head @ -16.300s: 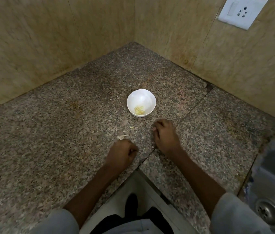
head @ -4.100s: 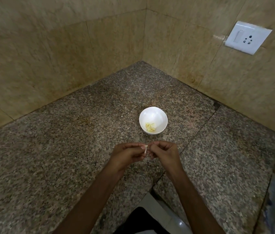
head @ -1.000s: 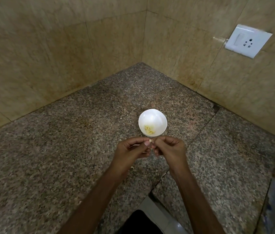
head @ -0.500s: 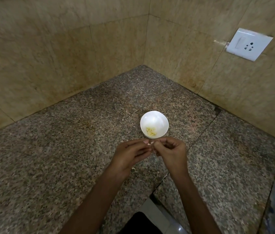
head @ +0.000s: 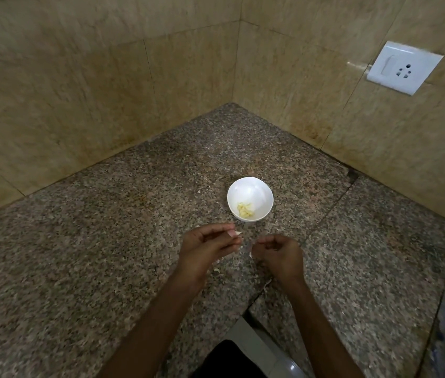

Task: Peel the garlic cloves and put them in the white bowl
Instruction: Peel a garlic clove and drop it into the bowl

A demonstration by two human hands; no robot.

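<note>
Now that the hands have parted, left hand [head: 207,246] pinches the garlic clove [head: 239,233] near the white bowl [head: 251,186]; right hand [head: 278,251] curled, grip unclear. Skin likely off, drop next.

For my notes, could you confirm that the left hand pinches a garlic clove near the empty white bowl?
Not quite: the white bowl is not empty; the head view shows peeled garlic cloves in it. The left hand does pinch a garlic clove near it.
</note>
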